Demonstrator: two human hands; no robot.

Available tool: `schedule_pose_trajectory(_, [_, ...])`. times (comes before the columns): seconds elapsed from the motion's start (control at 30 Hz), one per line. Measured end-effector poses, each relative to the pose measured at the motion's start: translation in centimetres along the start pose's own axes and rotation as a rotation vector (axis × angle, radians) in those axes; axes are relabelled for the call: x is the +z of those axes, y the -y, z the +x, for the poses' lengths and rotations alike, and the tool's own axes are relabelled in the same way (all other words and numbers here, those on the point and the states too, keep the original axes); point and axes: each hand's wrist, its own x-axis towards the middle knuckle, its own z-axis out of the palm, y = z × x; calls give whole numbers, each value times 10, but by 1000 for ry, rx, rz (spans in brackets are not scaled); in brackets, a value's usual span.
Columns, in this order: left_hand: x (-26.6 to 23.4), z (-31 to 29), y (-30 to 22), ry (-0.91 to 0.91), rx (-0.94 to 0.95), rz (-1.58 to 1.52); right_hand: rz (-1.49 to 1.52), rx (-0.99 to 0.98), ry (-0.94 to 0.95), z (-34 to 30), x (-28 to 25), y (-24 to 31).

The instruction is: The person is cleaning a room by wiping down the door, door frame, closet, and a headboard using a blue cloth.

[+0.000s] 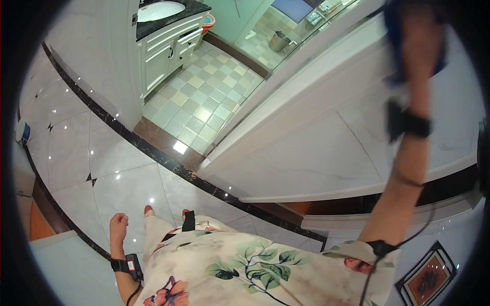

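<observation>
My right hand (421,43) is raised to the upper right and blurred by motion. A dark blue cloth (395,35) is in it, bunched around and behind the fingers, close to the white door frame (326,71). Whether the cloth touches the surface I cannot tell. Low on the left, my left hand (118,224) hangs beside my body above the tiled floor, its fingers curled in with nothing visible in them. Black straps are on both wrists, and a cable runs along the right arm.
Through the doorway stand a white vanity cabinet (158,53) with a sink (161,10) and a metal bin (278,41). A dark stone threshold (168,145) crosses the doorway. A framed picture (427,278) hangs at the lower right.
</observation>
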Motion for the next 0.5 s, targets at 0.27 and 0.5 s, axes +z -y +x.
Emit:
schedule_pose_trajectory(0.27, [-69, 70, 12, -36, 157, 337, 1082, 34, 597, -180, -82, 375])
schedule_pose_trajectory(0.5, [-107, 124, 92, -76, 41, 208, -42, 81, 407, 4, -42, 120])
